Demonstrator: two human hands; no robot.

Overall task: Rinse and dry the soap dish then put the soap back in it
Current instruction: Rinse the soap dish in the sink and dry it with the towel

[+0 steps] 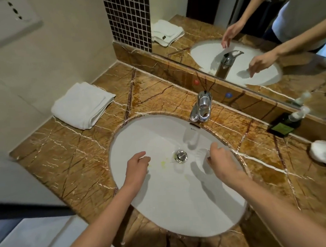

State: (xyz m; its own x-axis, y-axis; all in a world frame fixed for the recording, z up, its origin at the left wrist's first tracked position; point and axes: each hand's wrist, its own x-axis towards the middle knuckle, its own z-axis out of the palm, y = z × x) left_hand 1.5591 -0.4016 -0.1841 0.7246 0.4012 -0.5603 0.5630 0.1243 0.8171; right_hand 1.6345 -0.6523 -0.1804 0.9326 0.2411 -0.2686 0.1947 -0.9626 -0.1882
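Observation:
A clear, almost see-through soap dish (200, 156) hangs over the white sink (163, 209), just right of the metal drain plug (181, 156). My right hand (220, 161) grips it by its right edge, fingers curled over the rim. My left hand (137, 164) hovers over the left part of the basin with loosely bent fingers and nothing visible in it. Small yellow-green smears (162, 163) lie on the basin between my hands. I see no bar of soap. Whether water runs from the chrome tap (202, 107) I cannot tell.
A folded white towel (82, 105) lies on the brown marble counter (65, 158) at the back left. A crumpled white cloth (325, 152) sits at the right edge. A dark pump bottle (286, 124) stands by the mirror (248, 32), which reflects my arms.

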